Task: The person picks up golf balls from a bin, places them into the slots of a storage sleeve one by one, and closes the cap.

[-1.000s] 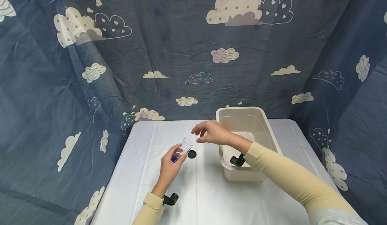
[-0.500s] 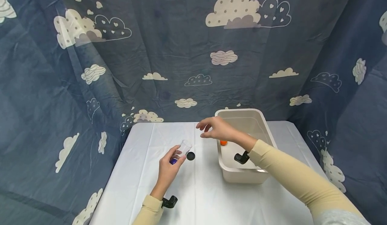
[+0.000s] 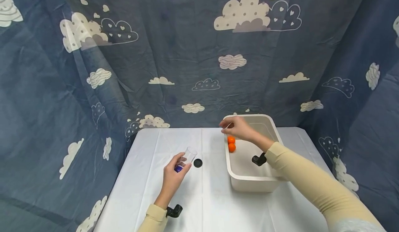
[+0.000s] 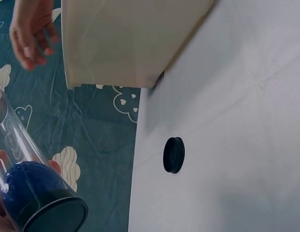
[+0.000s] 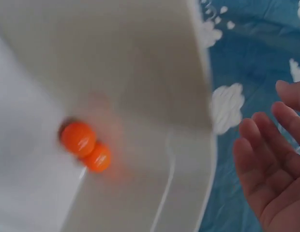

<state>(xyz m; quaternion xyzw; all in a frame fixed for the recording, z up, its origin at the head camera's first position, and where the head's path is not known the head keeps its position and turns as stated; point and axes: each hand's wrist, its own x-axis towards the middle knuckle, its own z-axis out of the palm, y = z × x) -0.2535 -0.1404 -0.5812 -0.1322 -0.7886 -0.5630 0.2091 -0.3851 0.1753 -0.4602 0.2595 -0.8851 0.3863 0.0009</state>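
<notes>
My left hand point(image 3: 173, 176) grips a clear cylindrical tube point(image 3: 190, 153), tilted over the left half of the table. Inside the tube's lower end, by its black base, sits a blue ball point(image 4: 33, 186). A round black cap point(image 3: 197, 163) lies on the table just right of the tube. Over the far left rim of a beige bin point(image 3: 265, 178) hovers my right hand point(image 3: 238, 127), its fingers loosely bent with nothing between them. Two orange balls lie together on the bin floor along its left wall, an upper ball point(image 5: 78, 138) and a lower ball point(image 5: 97, 157) in the right wrist view.
A white cloth covers the table point(image 3: 215, 207). Dark blue curtains point(image 3: 174, 44) with cloud prints hang behind it and at both sides. The bin's tall walls stand on the table's right half.
My right hand has moved rightward from near the tube to above the bin's left rim, bringing both orange balls into sight. The left hand keeps holding the tube in nearly the same place.
</notes>
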